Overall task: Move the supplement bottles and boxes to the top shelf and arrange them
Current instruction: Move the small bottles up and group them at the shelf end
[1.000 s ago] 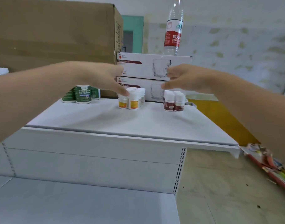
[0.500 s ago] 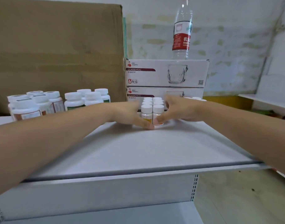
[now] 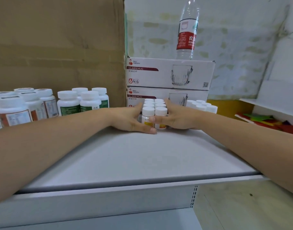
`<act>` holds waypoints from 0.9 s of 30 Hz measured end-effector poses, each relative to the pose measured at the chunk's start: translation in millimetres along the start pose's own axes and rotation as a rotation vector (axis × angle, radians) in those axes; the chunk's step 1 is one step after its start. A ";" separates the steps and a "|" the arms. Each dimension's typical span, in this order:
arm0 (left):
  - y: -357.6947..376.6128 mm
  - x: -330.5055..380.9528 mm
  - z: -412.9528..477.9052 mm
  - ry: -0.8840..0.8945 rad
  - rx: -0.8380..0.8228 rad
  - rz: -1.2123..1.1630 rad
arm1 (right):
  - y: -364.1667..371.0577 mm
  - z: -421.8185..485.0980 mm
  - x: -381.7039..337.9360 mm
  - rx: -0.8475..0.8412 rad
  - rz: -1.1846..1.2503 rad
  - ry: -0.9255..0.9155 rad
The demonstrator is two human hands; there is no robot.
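Left hand (image 3: 130,121) and right hand (image 3: 177,119) flank two-row block of small yellow-label bottles (image 3: 160,111) on top shelf (image 3: 142,155), before glass mug boxes (image 3: 160,74); fingers (image 3: 136,110) straight, pressing sides, thumbs across front; likely squeezing rows tight, square.

A small shop or stockroom is suggested. White metal retail shelving with a perforated upright (image 3: 193,195) is shown, its top shelf (image 3: 142,160) stocked with grouped rows of identical white-capped supplement bottles (image 3: 68,103). Behind them, two boxed glass mug sets (image 3: 169,73) are stacked beside a large cardboard carton (image 3: 59,47), against a stained wall (image 3: 242,39).
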State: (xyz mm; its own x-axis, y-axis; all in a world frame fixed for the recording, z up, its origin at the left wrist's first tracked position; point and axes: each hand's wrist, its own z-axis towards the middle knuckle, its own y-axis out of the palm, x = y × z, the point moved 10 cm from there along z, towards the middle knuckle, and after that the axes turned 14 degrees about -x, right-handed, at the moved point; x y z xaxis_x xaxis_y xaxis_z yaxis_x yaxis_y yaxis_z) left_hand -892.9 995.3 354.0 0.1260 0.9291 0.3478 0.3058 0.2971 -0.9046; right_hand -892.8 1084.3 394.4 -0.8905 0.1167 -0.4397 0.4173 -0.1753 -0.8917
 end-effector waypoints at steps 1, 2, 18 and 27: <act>-1.2 0.5 0.7 0.012 0.010 -0.007 | -1.4 -0.9 -0.3 0.017 -0.017 -0.018; -1.9 0.5 1.3 0.018 0.016 -0.007 | -0.2 -1.6 -1.4 0.017 -0.031 -0.031; 3.8 9.4 9.0 0.143 -0.013 -0.043 | 13.2 11.5 -6.2 -0.090 -0.020 -0.045; 5.2 10.4 7.0 0.148 0.004 -0.022 | 12.4 9.6 -4.5 -0.101 0.039 -0.097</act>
State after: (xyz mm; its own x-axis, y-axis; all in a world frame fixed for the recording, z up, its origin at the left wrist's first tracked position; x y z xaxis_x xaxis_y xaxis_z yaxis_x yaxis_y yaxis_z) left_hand -896.6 1008.1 351.3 0.2569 0.8799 0.3996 0.3058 0.3182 -0.8973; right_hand -885.4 1072.2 386.4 -0.8844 0.0162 -0.4665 0.4640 -0.0779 -0.8824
